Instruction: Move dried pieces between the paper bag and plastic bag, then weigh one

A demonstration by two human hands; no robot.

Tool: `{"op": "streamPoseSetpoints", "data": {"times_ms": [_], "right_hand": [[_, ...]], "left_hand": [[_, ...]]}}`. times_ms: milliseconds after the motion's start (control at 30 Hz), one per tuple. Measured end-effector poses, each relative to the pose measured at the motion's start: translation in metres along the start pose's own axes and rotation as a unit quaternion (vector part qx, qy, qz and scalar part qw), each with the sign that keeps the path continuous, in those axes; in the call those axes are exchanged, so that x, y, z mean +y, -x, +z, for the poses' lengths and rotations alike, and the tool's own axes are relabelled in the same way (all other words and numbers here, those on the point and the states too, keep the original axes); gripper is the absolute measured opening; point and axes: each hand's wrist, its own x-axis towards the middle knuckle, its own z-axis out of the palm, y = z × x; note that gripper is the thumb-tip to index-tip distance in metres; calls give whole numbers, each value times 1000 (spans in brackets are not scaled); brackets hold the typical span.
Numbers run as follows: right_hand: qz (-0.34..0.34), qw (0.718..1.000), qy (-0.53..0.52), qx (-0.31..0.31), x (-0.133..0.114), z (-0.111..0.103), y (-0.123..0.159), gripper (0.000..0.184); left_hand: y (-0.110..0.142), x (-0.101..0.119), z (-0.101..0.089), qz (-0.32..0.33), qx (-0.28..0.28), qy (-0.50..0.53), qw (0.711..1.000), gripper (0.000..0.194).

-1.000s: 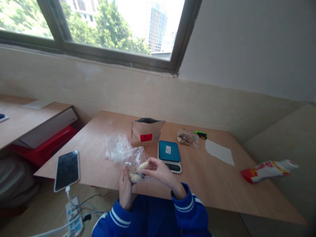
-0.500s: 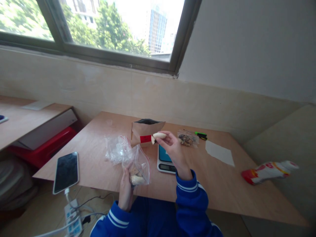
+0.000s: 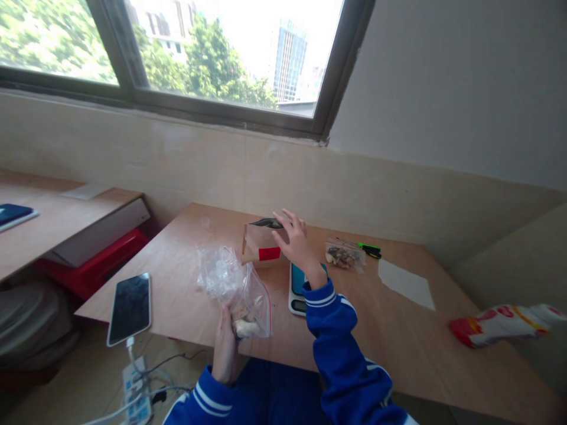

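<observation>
My left hand (image 3: 224,345) grips the bottom of a clear zip bag (image 3: 246,298) with pale pieces inside, at the table's near edge. My right hand (image 3: 295,242) reaches forward over the open top of a brown paper pouch (image 3: 261,245) with a red label; its fingers are spread and I see nothing in them. A teal kitchen scale (image 3: 296,289) lies under my right wrist, partly hidden by the blue sleeve.
A crumpled clear bag (image 3: 217,271) lies left of the pouch. A small bag of nuts (image 3: 341,255), a green marker (image 3: 370,248) and white paper (image 3: 405,284) sit to the right. A phone (image 3: 130,307) overhangs the left edge; a red-white packet (image 3: 500,323) lies far right.
My right hand took a pale piece out of the zip bag, carried it up to the brown pouch, and now shows spread fingers without it. The left hand kept hold of the bag.
</observation>
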Motion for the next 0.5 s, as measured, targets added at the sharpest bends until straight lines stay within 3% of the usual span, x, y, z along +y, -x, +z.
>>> {"op": "streamPoseSetpoints", "data": {"times_ms": [67,133,200,300,367,500], "right_hand": [[13,997,-73,4,-11,-10,13,34],[39,981,-183,-45,-21,-22,29,27],[68,948,-266,-163,-28,-29,46,24],[87,901,-283,-318,-35,-27,70,20],[90,901,-261,-335,-40,-18,82,17],[79,921,-222,-311,-50,2,95,17]], "left_hand": [[1,1,0,11,1,-7,1000,71],[1,2,1,17,-2,-9,1000,70],[2,1,3,19,-8,-10,1000,70],[2,-3,4,29,-27,-21,999,65],[2,-7,6,43,-47,-26,998,63],[4,-10,8,39,-48,-33,998,66]]}}
